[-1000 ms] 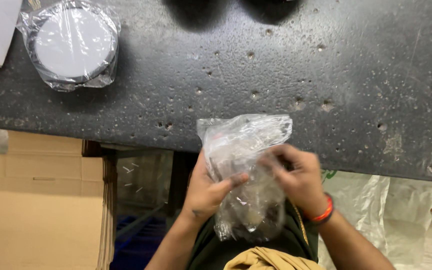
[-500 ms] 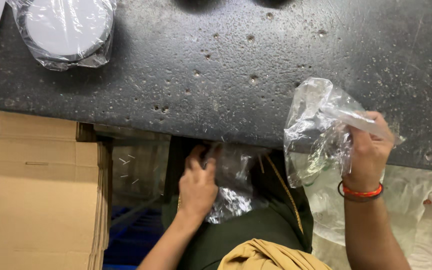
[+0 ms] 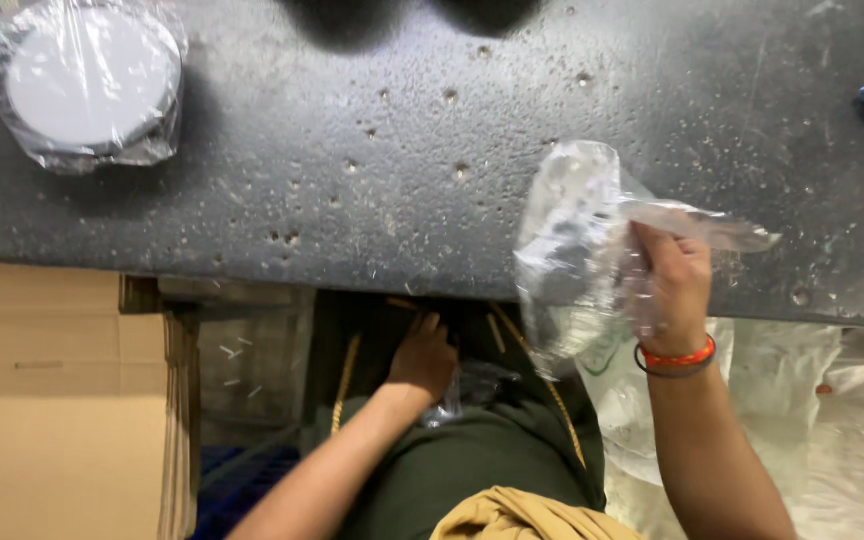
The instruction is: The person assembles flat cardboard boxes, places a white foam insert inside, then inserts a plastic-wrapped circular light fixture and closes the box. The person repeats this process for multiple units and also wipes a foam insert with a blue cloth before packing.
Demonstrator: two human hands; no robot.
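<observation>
Your right hand (image 3: 674,290) pinches a clear plastic bag (image 3: 577,250), hanging over the dark counter's (image 3: 372,180) near edge; a loose grip could drop it. Your left hand (image 3: 422,358), curled low at your lap, touches crumpled plastic (image 3: 462,392). The counter ahead lies mostly open, with a wrapped white disc (image 3: 82,85) far left.

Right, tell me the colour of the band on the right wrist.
Orange, with a thin dark band beside it; the wristband shows in the head view.
</observation>
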